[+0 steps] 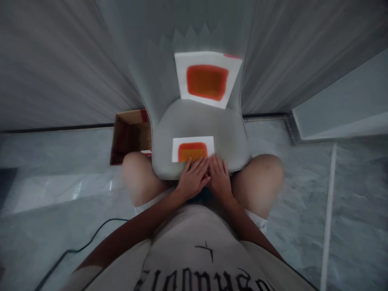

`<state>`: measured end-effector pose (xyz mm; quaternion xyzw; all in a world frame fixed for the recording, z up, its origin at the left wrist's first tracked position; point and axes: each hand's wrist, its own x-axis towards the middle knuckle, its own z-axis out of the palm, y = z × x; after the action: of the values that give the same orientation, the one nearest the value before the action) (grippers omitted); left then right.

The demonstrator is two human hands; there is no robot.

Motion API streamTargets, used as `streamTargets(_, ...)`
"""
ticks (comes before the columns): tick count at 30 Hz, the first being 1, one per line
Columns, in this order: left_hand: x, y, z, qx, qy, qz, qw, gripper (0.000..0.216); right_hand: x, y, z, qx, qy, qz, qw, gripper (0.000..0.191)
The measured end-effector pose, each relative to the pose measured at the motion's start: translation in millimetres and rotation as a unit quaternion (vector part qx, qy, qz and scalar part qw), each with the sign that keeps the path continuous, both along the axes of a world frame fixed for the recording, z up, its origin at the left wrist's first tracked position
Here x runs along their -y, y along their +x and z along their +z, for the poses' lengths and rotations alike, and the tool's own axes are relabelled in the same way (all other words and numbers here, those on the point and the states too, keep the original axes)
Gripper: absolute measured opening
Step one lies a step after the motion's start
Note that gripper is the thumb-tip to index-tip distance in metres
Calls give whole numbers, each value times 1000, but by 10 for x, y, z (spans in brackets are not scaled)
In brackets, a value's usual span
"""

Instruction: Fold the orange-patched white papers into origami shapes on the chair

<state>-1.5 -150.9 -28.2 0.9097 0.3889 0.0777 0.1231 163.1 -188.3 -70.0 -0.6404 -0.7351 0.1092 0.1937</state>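
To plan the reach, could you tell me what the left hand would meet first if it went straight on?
The left hand would meet the orange-printed sheet on the chair seat first; its fingertips seem to touch it.

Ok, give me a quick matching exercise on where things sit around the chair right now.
Things:
1. left hand
2. upper sheet
3. cardboard box
4. black cable

Places:
A. open, on the floor left of the chair
B. leaning on the chair's backrest
C. flat on the seat, fingertips on the lower sheet
D. trailing across the floor, lower left

Pairs: 1-C, 2-B, 3-A, 4-D
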Motion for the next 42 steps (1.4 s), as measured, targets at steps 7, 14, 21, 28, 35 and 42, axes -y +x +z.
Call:
streamTargets(7, -69, -845, -105, -27, 30, 108, 993, 68, -9, -24, 33, 0, -3, -16, 1000, 68)
streamTargets(14, -133, -922, -251, 64, 51, 135, 987, 58, 20, 0, -42, 3, 18, -13, 1000, 69)
streamTargets(21, -368, -857, -227, 82, 36, 70, 994, 53, -281, 141, 109, 11, 37, 84, 996, 71)
streamTargets(28, -193, -989, -260, 74, 26, 35, 996, 52, -367, 422, 183, 73, -10, 228, 971, 66)
streamTargets(35, -172, -1034, -319, 95, 35, 9, 995, 36, -222, 665, 252, 71, 9, 283, 956, 43)
streamTargets(42, -188, -1017, -291, 126, 27, -10, 992, 33, -212, 696, 254, 11, 27, 252, 967, 39)
